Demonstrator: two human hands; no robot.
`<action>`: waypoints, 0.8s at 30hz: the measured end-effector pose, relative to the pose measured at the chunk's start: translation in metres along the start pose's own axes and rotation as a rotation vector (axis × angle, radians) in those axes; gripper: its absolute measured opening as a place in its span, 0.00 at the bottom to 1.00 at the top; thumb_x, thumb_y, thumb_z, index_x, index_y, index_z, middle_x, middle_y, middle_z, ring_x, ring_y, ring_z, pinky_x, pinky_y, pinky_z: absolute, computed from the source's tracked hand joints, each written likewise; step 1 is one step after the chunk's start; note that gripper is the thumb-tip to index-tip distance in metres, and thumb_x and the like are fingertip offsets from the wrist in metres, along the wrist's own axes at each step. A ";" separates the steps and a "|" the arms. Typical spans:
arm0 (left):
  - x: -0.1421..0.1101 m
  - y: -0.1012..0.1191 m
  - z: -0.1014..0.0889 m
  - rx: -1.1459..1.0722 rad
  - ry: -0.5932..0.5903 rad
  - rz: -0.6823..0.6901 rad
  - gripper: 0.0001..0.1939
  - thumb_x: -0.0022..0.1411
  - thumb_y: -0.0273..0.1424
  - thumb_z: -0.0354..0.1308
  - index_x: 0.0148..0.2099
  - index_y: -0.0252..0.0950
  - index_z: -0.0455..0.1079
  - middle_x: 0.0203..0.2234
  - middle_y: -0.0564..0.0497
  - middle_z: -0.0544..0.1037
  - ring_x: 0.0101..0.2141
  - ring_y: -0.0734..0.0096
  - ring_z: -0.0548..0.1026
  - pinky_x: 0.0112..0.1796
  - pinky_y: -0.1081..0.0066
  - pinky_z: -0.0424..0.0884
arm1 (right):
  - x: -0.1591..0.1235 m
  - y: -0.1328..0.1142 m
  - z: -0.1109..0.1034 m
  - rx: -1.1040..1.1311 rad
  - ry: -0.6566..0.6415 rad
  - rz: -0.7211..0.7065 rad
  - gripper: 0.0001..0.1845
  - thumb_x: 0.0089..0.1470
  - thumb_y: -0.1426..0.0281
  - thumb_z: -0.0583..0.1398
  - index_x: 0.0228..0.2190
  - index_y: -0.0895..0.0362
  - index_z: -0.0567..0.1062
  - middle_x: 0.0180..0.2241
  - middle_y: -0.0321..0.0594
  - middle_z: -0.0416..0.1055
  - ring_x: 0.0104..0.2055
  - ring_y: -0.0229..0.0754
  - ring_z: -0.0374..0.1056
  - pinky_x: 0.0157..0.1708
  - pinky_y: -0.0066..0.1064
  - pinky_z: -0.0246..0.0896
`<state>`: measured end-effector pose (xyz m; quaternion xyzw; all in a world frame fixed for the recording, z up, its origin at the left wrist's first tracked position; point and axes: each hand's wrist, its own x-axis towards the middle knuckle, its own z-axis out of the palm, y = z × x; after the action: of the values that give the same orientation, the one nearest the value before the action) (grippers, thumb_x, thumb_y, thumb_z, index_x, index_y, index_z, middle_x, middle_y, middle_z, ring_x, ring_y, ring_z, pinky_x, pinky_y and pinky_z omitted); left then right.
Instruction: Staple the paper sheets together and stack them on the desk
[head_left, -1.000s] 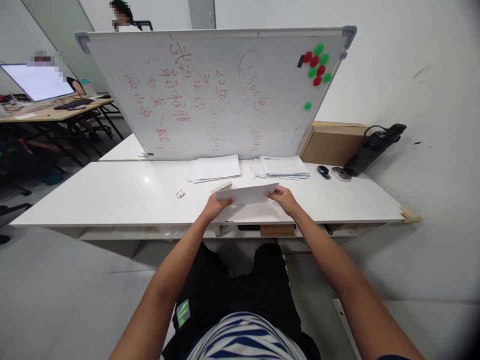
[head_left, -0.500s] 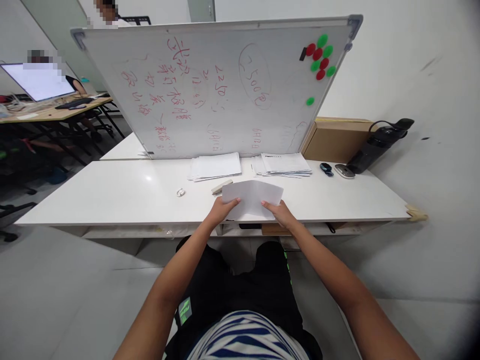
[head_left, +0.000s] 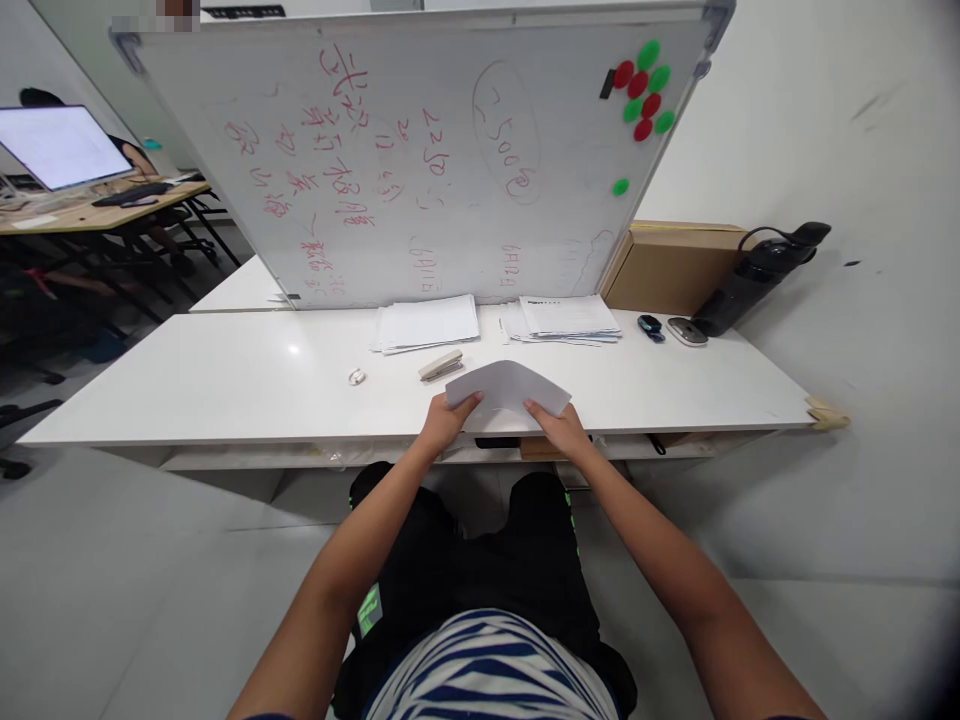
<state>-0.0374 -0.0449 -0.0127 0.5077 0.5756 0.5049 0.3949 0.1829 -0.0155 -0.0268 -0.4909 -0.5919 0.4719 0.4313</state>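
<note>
Both of my hands grip a white sheet of paper [head_left: 504,386] at the desk's front edge; whether it is one sheet or several I cannot tell. My left hand [head_left: 445,420] pinches its left side, thumb on top, and my right hand [head_left: 559,425] pinches the right side the same way. The paper bows upward in the middle. Just beyond my left hand lies a beige stapler [head_left: 442,366]. Farther back are a left paper stack [head_left: 427,324] and a right paper stack [head_left: 571,316], side by side.
A whiteboard [head_left: 360,200] with red writing and round magnets stands behind the stacks. To the right are a watch [head_left: 651,327], a mouse [head_left: 687,332], a black bottle [head_left: 761,280] and a cardboard box [head_left: 679,268]. A small white ring-shaped item [head_left: 356,377] lies left on the desk [head_left: 187,380].
The paper is bent into a stronger arch, and its lower part shows less. More of the stapler is uncovered. My view has tilted slightly downward.
</note>
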 end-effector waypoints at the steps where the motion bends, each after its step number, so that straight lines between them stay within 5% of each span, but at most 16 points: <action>1: -0.001 0.000 0.001 0.004 0.004 -0.010 0.21 0.54 0.44 0.62 0.44 0.33 0.75 0.41 0.45 0.79 0.44 0.56 0.75 0.44 0.62 0.71 | 0.000 0.002 0.000 -0.003 0.005 0.011 0.23 0.48 0.54 0.62 0.41 0.56 0.77 0.44 0.44 0.75 0.49 0.50 0.69 0.50 0.40 0.62; 16: 0.002 -0.008 0.004 0.091 -0.032 0.006 0.23 0.57 0.47 0.58 0.45 0.33 0.74 0.41 0.45 0.78 0.43 0.55 0.74 0.43 0.63 0.70 | -0.003 0.011 0.009 -0.065 0.093 -0.006 0.21 0.51 0.54 0.59 0.39 0.55 0.78 0.41 0.45 0.76 0.47 0.51 0.70 0.49 0.40 0.63; 21: 0.015 0.006 -0.016 0.356 -0.363 0.259 0.35 0.53 0.45 0.63 0.60 0.39 0.62 0.54 0.45 0.70 0.52 0.54 0.69 0.50 0.62 0.65 | -0.036 0.025 -0.003 -0.055 0.350 0.038 0.22 0.47 0.54 0.62 0.38 0.57 0.77 0.42 0.48 0.77 0.48 0.55 0.69 0.51 0.44 0.63; 24: 0.045 0.006 -0.031 0.630 -0.279 0.441 0.37 0.52 0.41 0.64 0.62 0.39 0.59 0.59 0.43 0.64 0.60 0.51 0.59 0.59 0.58 0.52 | -0.072 0.046 -0.009 0.113 0.488 0.268 0.25 0.44 0.55 0.65 0.40 0.58 0.76 0.45 0.49 0.75 0.47 0.55 0.71 0.47 0.43 0.67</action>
<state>-0.0744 -0.0063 0.0017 0.7786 0.5204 0.3027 0.1770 0.2101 -0.0825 -0.0741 -0.6391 -0.3730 0.4248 0.5215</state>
